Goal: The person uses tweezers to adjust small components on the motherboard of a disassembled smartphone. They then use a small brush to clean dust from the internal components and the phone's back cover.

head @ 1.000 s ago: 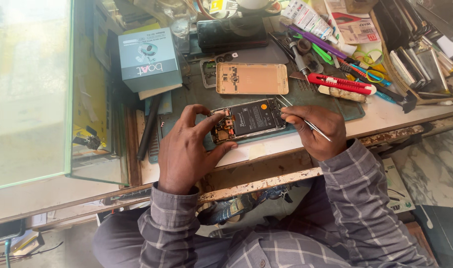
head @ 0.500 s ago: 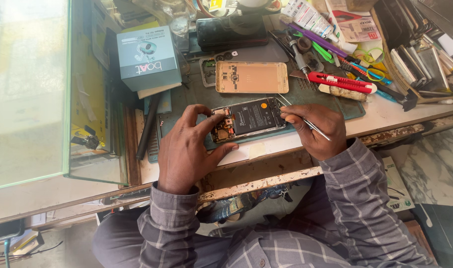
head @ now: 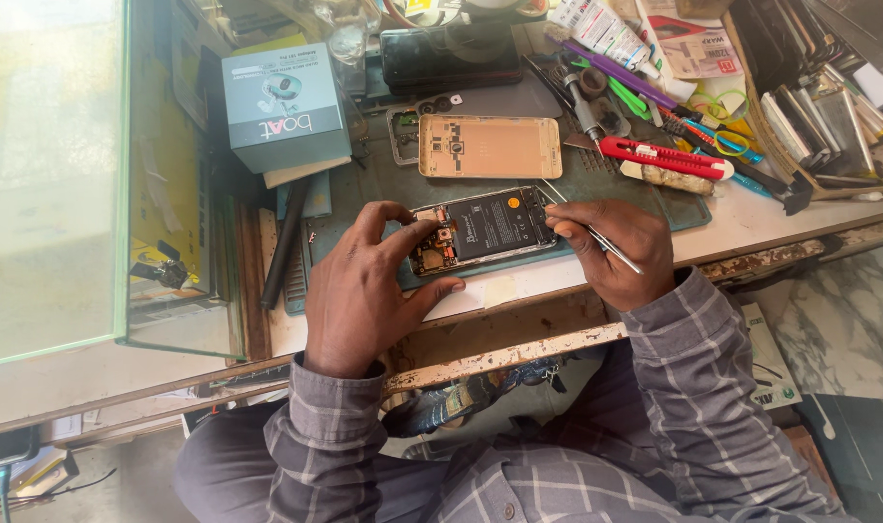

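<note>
Glass case (head: 49, 174) fills the nine o'clock side of the view, with a yellow panel behind its right pane. Next in size is the bench (head: 751, 228), its front edge chipped, carrying a dark mat (head: 364, 208). On the mat, at centre, lies the opened phone (head: 485, 230), back off, black battery and small boards showing. Left hand (head: 359, 291) curls over the phone's nine o'clock end, fingertips pinching that edge and thumb pressed against the near side, steadying it. Right hand (head: 616, 254) is closed around thin metal tweezers (head: 596, 235), held like a pen, tip touching the phone's three o'clock corner. A gold back cover (head: 490, 146) lies just beyond the phone at twelve o'clock. At ten o'clock sits a grey-blue square box (head: 285, 107) with a printed picture and white lettering on top, resting on a thin pale slab. At one o'clock lie a white tube (head: 596, 24) and a white-and-red printed packet (head: 698, 48); a red cutter (head: 664, 157) lies at two o'clock among loose tools. My judgement: the metal tip works beside the battery and bare boards, so a slip could scratch a part or short a contact, and the phone could skid if the left hand's pinch loosens.
</note>
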